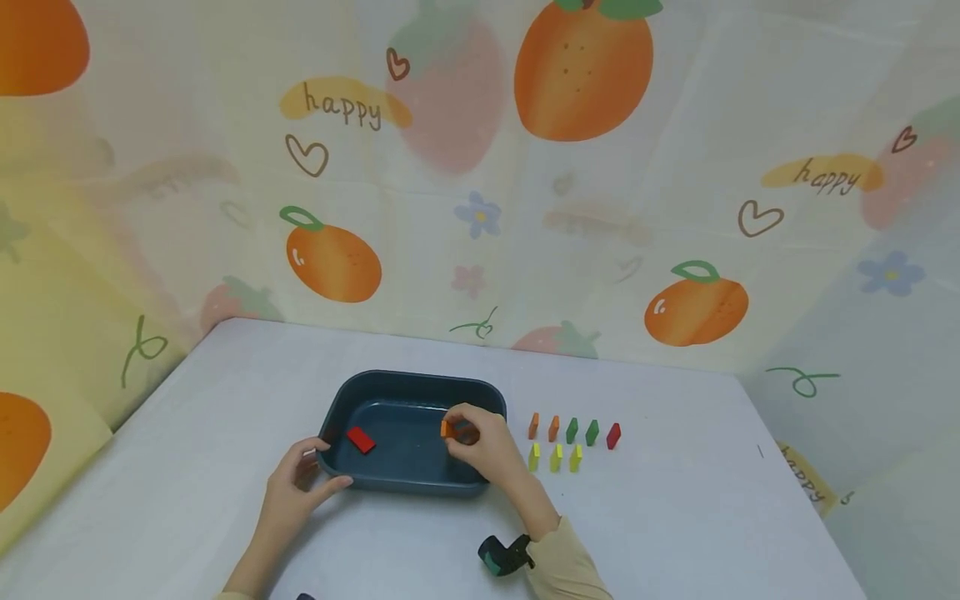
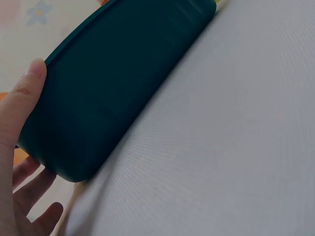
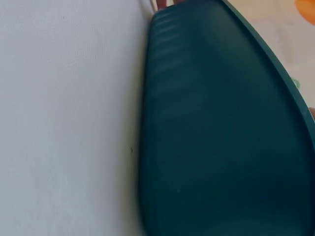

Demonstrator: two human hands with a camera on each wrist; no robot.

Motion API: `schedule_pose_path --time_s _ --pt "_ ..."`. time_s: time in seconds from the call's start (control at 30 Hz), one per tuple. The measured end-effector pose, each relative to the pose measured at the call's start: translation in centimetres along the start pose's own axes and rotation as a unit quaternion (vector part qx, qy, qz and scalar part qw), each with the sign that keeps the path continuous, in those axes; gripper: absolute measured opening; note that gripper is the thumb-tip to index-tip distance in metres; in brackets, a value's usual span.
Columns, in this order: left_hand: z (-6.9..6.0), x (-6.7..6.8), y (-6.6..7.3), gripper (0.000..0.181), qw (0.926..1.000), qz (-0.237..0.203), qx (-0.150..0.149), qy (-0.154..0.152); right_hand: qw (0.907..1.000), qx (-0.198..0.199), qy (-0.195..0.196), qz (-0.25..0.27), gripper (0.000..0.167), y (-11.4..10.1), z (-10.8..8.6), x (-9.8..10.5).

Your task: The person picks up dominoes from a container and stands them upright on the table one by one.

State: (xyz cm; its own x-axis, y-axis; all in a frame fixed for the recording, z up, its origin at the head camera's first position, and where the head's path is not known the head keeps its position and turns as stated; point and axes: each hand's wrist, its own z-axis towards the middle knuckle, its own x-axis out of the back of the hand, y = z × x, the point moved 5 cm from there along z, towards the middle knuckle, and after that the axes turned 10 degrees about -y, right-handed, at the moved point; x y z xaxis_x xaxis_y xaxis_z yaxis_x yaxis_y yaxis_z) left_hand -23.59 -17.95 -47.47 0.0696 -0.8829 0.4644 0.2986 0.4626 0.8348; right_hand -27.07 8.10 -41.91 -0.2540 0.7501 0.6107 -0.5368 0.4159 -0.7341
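A dark teal tray [image 1: 416,485] sits on the white table. At its left end my left hand [image 1: 294,485] grips the corner, thumb on the near side and fingers around the end; the left wrist view also shows the thumb [image 2: 30,91] at the rim. Over the tray's right half, my right hand [image 1: 489,442] pinches a small orange domino [image 1: 446,429] between thumb and fingers. Flat on the tray floor at the left lies a red domino [image 1: 361,439]. In the right wrist view the tray wall [image 3: 216,123] fills much of the frame, hiding the domino.
Right of the tray stand upright dominoes in two rows. The far row has two orange [image 1: 553,428], two green [image 1: 592,432] and one red [image 1: 613,436]; three yellow [image 1: 556,457] form the near row. A dark wrist device [image 1: 504,556] is on my right wrist. A printed cloth hangs behind.
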Motion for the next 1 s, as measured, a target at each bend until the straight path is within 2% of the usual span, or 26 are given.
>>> schedule_pose_path --time_s 0.23,0.37,0.57,0.8,1.0 --pt "0.0 0.0 -0.2 0.053 0.9999 -0.011 -0.009 -0.001 0.9998 -0.008 0.016 0.013 0.024 0.5 -1.1 0.9" --pt "0.0 0.0 -0.1 0.053 0.9999 -0.014 -0.010 0.000 0.9991 0.008 0.020 0.037 0.024 -0.3 -1.6 1.6" --pt "0.0 0.0 0.0 0.052 0.9998 -0.012 -0.012 -0.005 0.9975 0.023 0.001 0.067 0.022 -2.7 -2.0 2.7" --pt "0.1 -0.1 0.2 0.053 0.9999 -0.003 -0.012 -0.004 0.9967 0.022 -0.004 0.078 0.024 -3.1 -3.1 3.3" --pt "-0.1 0.1 1.2 0.052 0.9999 -0.003 -0.012 -0.003 0.9966 0.014 -0.018 0.079 0.024 -3.5 -3.4 3.4"
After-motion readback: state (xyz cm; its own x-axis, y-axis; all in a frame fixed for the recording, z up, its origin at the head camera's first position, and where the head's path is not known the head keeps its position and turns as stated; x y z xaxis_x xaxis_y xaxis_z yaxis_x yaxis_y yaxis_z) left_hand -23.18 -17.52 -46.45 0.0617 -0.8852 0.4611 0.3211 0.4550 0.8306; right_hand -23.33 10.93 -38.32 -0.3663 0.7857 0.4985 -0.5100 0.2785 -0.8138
